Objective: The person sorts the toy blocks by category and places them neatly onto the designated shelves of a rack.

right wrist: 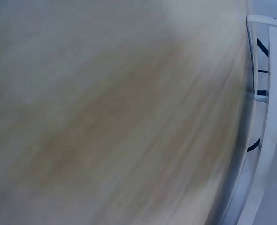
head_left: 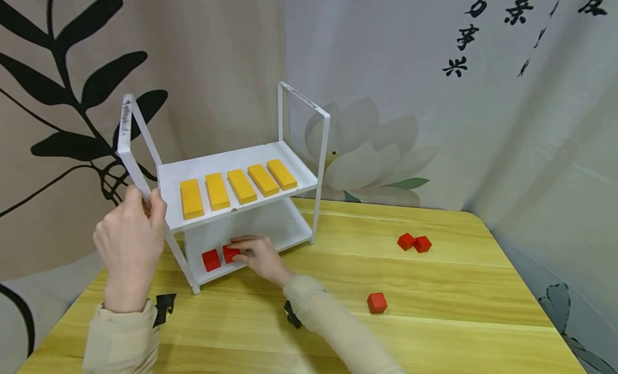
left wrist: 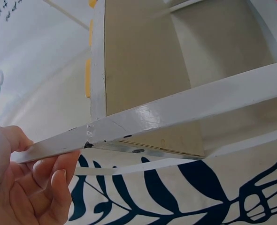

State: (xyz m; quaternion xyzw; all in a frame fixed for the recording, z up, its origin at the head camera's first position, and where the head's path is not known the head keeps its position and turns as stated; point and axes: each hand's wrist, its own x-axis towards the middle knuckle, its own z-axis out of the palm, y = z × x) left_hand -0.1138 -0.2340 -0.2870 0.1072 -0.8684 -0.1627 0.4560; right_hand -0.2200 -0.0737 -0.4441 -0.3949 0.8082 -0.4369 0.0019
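A white two-tier rack [head_left: 212, 163] stands on the table, its upper shelf bearing a row of several yellow blocks [head_left: 241, 186]. My left hand [head_left: 129, 237] grips the rack's left front post, thumb and fingers on either side of the white bar [left wrist: 143, 116] in the left wrist view. On the lower shelf [head_left: 270, 224] my right hand [head_left: 263, 258] pinches a red cube [head_left: 230, 254] between thumb and fingers. Just left of it sits another red cube [head_left: 211, 260]. The right wrist view shows only a sliver of the hand and red at its right edge.
Two red cubes [head_left: 406, 241] lie close together on the right of the wooden table [head_left: 458, 288]. Nearer the front is a single red cube [head_left: 377, 302]. Printed curtains [head_left: 386, 95] hang behind the table.
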